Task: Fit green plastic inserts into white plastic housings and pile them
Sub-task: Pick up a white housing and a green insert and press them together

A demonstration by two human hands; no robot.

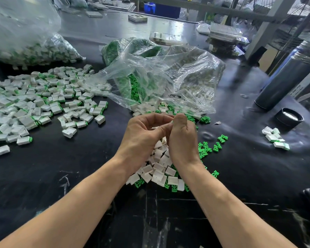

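No writing or brand can be read on any part. The left hand (143, 133) and the right hand (182, 136) meet above the black worktop (79, 158), fingers curled around a small white housing (170, 122) that is mostly hidden between them. Loose white housings (159, 169) and green inserts (205, 148) lie below the hands. The finished pile (34, 102) lies to the left, partly cut off. A clear bag (168, 74) blurs its contents.

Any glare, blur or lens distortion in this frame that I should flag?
Head view: wide-angle bending curves the flask and frame posts at the right edge; overhead light glares on the glossy black table and clear bag; the upper-left bag is blurred; the hands and nearby parts are sharp.
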